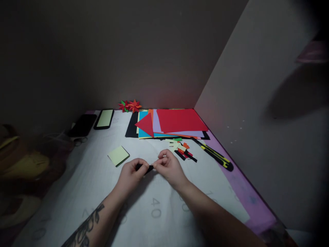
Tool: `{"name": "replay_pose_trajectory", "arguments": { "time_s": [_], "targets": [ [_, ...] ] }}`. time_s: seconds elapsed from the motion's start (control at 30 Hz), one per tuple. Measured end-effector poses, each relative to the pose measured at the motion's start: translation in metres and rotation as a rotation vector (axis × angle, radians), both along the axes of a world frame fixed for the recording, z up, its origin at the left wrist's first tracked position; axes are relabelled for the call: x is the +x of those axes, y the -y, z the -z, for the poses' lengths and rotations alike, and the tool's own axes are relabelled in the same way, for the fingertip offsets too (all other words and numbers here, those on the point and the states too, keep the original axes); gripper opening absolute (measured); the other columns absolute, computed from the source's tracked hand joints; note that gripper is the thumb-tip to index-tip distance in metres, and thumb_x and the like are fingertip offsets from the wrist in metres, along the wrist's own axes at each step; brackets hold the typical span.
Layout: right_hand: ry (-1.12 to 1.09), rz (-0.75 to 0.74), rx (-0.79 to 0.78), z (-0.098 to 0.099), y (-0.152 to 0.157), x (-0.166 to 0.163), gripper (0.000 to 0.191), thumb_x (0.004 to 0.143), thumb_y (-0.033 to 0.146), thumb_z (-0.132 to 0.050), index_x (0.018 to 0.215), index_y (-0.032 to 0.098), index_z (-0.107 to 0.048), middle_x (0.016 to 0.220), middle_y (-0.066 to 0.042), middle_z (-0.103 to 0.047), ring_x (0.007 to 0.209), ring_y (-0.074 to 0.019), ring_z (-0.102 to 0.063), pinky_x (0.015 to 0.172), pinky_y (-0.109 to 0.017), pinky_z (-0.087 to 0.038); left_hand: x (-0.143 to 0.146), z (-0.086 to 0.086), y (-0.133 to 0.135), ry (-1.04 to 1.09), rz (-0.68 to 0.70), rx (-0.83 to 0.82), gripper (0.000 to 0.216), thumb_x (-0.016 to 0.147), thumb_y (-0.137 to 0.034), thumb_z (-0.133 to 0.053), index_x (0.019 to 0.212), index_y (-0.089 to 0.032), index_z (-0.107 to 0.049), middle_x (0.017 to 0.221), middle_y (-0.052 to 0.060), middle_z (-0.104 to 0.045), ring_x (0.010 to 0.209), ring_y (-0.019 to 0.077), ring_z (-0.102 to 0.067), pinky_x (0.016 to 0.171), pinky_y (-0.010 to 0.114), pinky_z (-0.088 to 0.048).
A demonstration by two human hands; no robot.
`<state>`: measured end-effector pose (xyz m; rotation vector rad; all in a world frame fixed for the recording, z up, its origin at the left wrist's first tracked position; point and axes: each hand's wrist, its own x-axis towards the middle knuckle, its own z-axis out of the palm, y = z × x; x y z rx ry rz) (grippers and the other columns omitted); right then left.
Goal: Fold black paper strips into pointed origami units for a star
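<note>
Between my two hands is a small folded piece of black paper (148,169), held just above the white sheet. My left hand (132,173) is closed around its left part, thumb on top. At its right end, the thumb and forefinger of my right hand (169,168) pinch it, with the other fingers loosely curled. Most of the paper is hidden by my fingers. Left of my hands lies a small stack of pale yellow paper squares (118,156) with a dark edge. Beyond my right hand is a pile of coloured paper scraps (181,147).
A stack of coloured sheets, red (182,120) on top, lies against the wall. A yellow-black utility knife (216,156) rests at the right. Two folded paper stars (130,105), a phone-like object (104,119) and a dark flat object (83,125) sit at the back left.
</note>
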<state>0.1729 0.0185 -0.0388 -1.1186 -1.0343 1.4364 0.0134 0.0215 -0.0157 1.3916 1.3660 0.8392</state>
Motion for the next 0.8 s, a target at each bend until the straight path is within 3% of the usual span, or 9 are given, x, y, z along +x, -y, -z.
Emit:
{"name": "replay_pose_trajectory", "arguments": {
  "time_s": [0.13,0.27,0.37,0.47,0.63,0.73,0.8],
  "targets": [
    [0.033,0.017,0.003,-0.001,-0.002,0.005,0.029,0.069,0.022,-0.064,0.085,0.023,-0.041,0.059,0.008,-0.059,0.045,-0.0076,-0.042,0.046,-0.019,-0.029,-0.003,0.0,-0.001,-0.006,-0.032,0.002,0.019,0.072,-0.035,-0.06,0.066,-0.017,-0.063,0.058,-0.002,-0.059,0.056,0.0128,-0.051,0.054,0.022,-0.037],
    [0.148,0.036,0.121,-0.003,-0.002,0.005,0.02,0.072,0.023,-0.062,0.089,0.021,-0.051,0.068,0.004,-0.057,0.059,-0.011,-0.05,0.056,-0.022,-0.039,-0.004,0.0,-0.003,-0.005,-0.066,0.008,0.021,0.071,-0.037,-0.06,0.067,-0.017,-0.064,0.058,-0.001,-0.06,0.057,0.0138,-0.052,0.056,0.023,-0.038],
    [0.385,-0.03,0.25,-0.005,0.002,0.001,0.001,0.073,0.02,-0.059,0.074,0.02,-0.059,0.076,0.001,-0.055,0.07,-0.0132,-0.052,0.062,-0.024,-0.041,-0.002,0.002,-0.001,-0.023,-0.004,0.031,0.021,0.073,-0.036,-0.058,0.067,-0.017,-0.064,0.06,-0.001,-0.06,0.059,0.0139,-0.052,0.057,0.023,-0.038],
    [0.498,-0.06,0.278,-0.008,0.005,-0.002,0.013,0.074,0.016,-0.055,0.061,0.02,-0.054,0.073,0.001,-0.053,0.067,-0.0129,-0.051,0.059,-0.024,-0.038,0.001,0.002,0.001,-0.046,0.063,0.051,0.022,0.076,-0.034,-0.055,0.065,-0.017,-0.063,0.061,-0.001,-0.06,0.06,0.0137,-0.051,0.057,0.022,-0.038],
    [0.427,-0.041,0.24,-0.009,0.003,0.001,0.013,0.073,0.016,-0.056,0.06,0.019,-0.054,0.07,0.002,-0.053,0.066,-0.0129,-0.05,0.06,-0.024,-0.038,-0.004,-0.001,0.0,-0.086,0.023,0.082,0.022,0.077,-0.034,-0.055,0.065,-0.017,-0.061,0.06,-0.001,-0.058,0.059,0.0143,-0.052,0.056,0.023,-0.039],
    [0.327,0.011,0.112,-0.005,-0.002,0.005,0.011,0.071,0.02,-0.058,0.06,0.019,-0.053,0.062,0.004,-0.05,0.058,-0.011,-0.045,0.054,-0.023,-0.034,-0.015,0.0,-0.006,-0.158,-0.116,0.16,0.023,0.08,-0.035,-0.053,0.067,-0.017,-0.06,0.062,0.0,-0.06,0.061,0.0159,-0.055,0.058,0.024,-0.041],
    [0.209,0.016,-0.001,-0.003,-0.005,0.007,0.011,0.069,0.023,-0.059,0.061,0.018,-0.053,0.054,0.006,-0.046,0.05,-0.0088,-0.04,0.047,-0.021,-0.029,-0.021,0.004,-0.009,-0.231,-0.156,0.295,0.022,0.083,-0.034,-0.052,0.074,-0.018,-0.063,0.07,0.003,-0.065,0.069,0.0183,-0.059,0.064,0.027,-0.045]
  ]
}}
